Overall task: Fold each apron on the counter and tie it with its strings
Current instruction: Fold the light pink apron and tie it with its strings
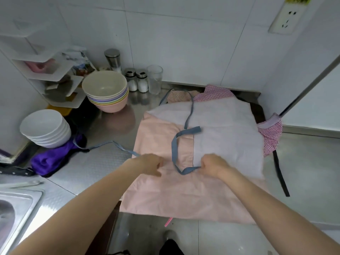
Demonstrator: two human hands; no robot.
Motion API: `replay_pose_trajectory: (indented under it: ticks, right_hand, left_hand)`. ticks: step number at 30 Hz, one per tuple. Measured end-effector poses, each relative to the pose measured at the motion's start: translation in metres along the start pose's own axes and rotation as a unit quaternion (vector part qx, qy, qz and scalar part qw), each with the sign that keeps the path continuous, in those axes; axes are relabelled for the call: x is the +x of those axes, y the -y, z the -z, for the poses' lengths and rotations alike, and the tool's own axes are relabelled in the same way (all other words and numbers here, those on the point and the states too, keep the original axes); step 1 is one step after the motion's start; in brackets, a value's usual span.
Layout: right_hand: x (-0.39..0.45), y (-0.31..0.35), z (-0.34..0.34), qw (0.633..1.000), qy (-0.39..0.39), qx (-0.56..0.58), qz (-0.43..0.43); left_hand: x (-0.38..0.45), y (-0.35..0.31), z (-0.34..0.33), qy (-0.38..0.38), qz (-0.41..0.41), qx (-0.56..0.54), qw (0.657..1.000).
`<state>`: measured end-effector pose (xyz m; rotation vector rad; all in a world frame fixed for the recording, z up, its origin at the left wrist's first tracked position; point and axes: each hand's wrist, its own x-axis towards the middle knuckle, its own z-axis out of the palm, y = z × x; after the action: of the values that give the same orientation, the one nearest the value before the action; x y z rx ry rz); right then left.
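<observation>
Here both hands [150, 163] [214, 165] grip the pink apron [165, 196].

One head-worn camera looks forward and steeply down, close over the steel counter [103, 162] toward the tiled wall [184, 43].

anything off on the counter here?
Yes. The pink apron overhangs the counter's front edge, and its blue string trails left to the purple cloth by the white bowls. A red-checked apron lies bunched under it at right.
</observation>
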<state>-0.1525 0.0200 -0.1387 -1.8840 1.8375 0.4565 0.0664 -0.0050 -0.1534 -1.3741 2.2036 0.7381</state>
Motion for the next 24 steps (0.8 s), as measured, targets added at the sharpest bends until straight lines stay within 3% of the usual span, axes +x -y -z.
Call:
replay_pose_trajectory:
  ticks: [3, 5, 6, 7, 10, 15, 17, 19, 22, 23, 24]
  right_hand:
    - [0.026, 0.006, 0.043, 0.989, -0.138, 0.057, 0.004]
    - [0.049, 0.007, 0.064, 0.979, -0.195, 0.047, 0.032]
    - [0.065, 0.005, 0.073, 0.976, -0.209, 0.03, 0.045]
    - [0.079, 0.003, 0.08, 0.975, -0.215, 0.017, 0.048]
    - [0.119, -0.004, 0.102, 0.977, -0.208, 0.009, 0.038]
    - [0.169, -0.013, 0.128, 0.984, -0.164, -0.053, 0.039]
    - [0.184, -0.016, 0.134, 0.988, -0.137, -0.057, 0.031]
    - [0.196, -0.02, 0.138, 0.992, -0.108, -0.063, 0.028]
    - [0.204, -0.023, 0.14, 0.992, -0.084, -0.086, 0.033]
    - [0.205, -0.024, 0.14, 0.992, -0.084, -0.093, 0.033]
    - [0.206, -0.026, 0.139, 0.991, -0.083, -0.1, 0.031]
  left_hand:
    - [0.014, -0.004, 0.03, -0.148, 0.01, -0.017, 0.989]
    - [0.021, -0.008, 0.048, -0.304, -0.065, -0.001, 0.95]
    - [0.024, -0.01, 0.057, -0.344, -0.103, 0.004, 0.933]
    - [0.028, -0.011, 0.063, -0.33, -0.116, -0.001, 0.937]
    - [0.055, -0.01, 0.062, -0.156, -0.065, -0.008, 0.986]
    - [0.086, -0.006, 0.06, -0.131, -0.05, -0.125, 0.982]
    - [0.091, -0.01, 0.063, -0.087, -0.052, -0.247, 0.964]
    - [0.095, -0.015, 0.07, -0.044, -0.021, -0.457, 0.888]
    - [0.1, -0.027, 0.082, -0.048, 0.015, -0.726, 0.686]
    - [0.1, -0.034, 0.087, -0.045, 0.008, -0.777, 0.628]
    - [0.102, -0.04, 0.088, -0.035, -0.005, -0.804, 0.594]
